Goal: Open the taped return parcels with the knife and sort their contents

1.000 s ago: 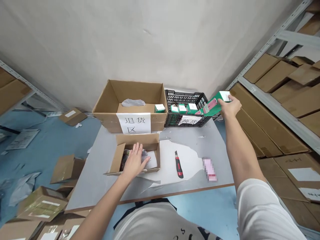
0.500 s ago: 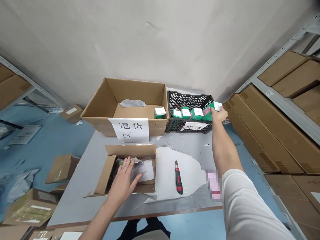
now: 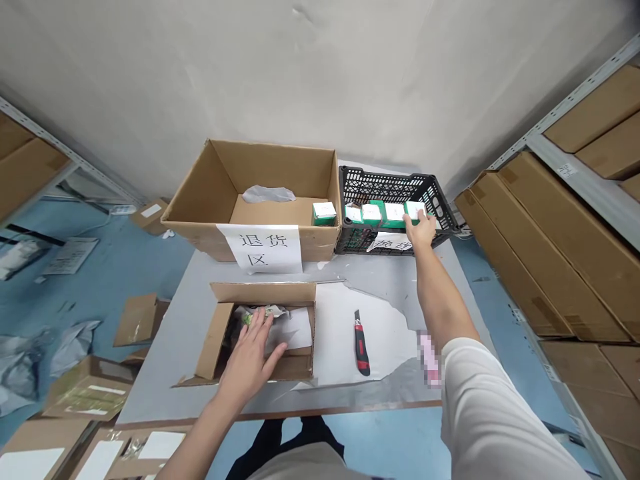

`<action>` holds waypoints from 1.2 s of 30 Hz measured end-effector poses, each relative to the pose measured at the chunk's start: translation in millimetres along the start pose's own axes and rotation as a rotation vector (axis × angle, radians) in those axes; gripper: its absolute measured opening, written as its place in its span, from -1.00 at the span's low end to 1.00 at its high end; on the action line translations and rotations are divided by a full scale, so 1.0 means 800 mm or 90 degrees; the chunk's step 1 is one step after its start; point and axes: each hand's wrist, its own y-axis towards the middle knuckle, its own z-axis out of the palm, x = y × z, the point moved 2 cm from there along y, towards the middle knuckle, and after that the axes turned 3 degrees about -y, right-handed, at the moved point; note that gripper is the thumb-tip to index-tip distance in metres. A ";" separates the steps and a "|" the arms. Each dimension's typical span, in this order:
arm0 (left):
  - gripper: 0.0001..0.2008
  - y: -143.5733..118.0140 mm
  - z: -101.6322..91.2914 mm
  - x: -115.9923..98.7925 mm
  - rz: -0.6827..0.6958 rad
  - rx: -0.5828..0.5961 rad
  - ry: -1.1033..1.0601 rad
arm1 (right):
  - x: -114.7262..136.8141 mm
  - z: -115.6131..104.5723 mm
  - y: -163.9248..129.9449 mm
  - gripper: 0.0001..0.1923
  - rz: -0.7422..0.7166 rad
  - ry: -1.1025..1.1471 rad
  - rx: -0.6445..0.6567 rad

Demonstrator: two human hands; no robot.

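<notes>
My right hand (image 3: 423, 228) reaches into the black plastic crate (image 3: 430, 180) and has its fingers around the near side of a small green-and-white box (image 3: 415, 207). That box stands in line with several similar boxes, such as a neighbouring box (image 3: 395, 213). My left hand (image 3: 253, 353) is spread flat over the opened small carton (image 3: 265, 292), palm down, its fingers reaching over the inside. Inside the carton lie a white sheet of paper (image 3: 296, 328) and crumpled plastic wrapping (image 3: 273, 311); my hand partly hides the contents.
A large cardboard box (image 3: 280, 153) with a handwritten sign (image 3: 263, 248) stands left of the crate, holding one green-and-white box (image 3: 324, 214) and a plastic bag (image 3: 269, 194). A utility knife (image 3: 361, 343) with its blade out lies right of the carton. Shelved cartons (image 3: 550, 240) flank the table.
My right hand has moved left and lower over the crate, and its tilted green-and-white box now stands upright in the row. My left hand stays over the carton. The view has shifted slightly.
</notes>
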 end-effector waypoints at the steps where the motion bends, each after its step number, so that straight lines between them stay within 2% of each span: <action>1: -0.39 0.000 0.000 0.000 0.001 0.000 -0.001 | 0.000 0.001 -0.002 -0.30 -0.006 -0.008 0.013; 9: -0.38 -0.004 0.002 -0.001 0.011 0.000 -0.004 | -0.006 -0.011 0.001 -0.23 -0.036 -0.037 0.129; 18: -0.39 -0.009 -0.002 -0.003 0.009 0.010 -0.010 | -0.019 -0.032 -0.013 -0.21 -0.061 -0.024 0.130; 22: -0.39 -0.008 -0.006 -0.006 0.005 0.029 -0.005 | -0.021 -0.061 -0.019 -0.21 -0.076 -0.029 0.115; 25: -0.40 -0.007 -0.012 -0.011 0.006 0.049 -0.007 | -0.012 -0.098 -0.038 -0.24 -0.097 -0.024 0.059; 27: -0.41 -0.008 -0.017 -0.013 0.010 0.062 -0.010 | 0.004 -0.126 -0.067 -0.25 -0.130 -0.004 0.005; 30: -0.43 -0.012 -0.030 -0.008 0.010 0.078 -0.003 | 0.041 -0.156 -0.140 -0.25 -0.220 0.050 -0.020; 33: -0.43 -0.014 -0.055 0.013 -0.021 0.069 0.016 | 0.083 -0.156 -0.236 -0.21 -0.300 0.140 0.086; 36: -0.28 -0.010 -0.084 0.049 -0.156 0.030 0.044 | 0.116 -0.130 -0.333 -0.19 -0.284 0.253 0.263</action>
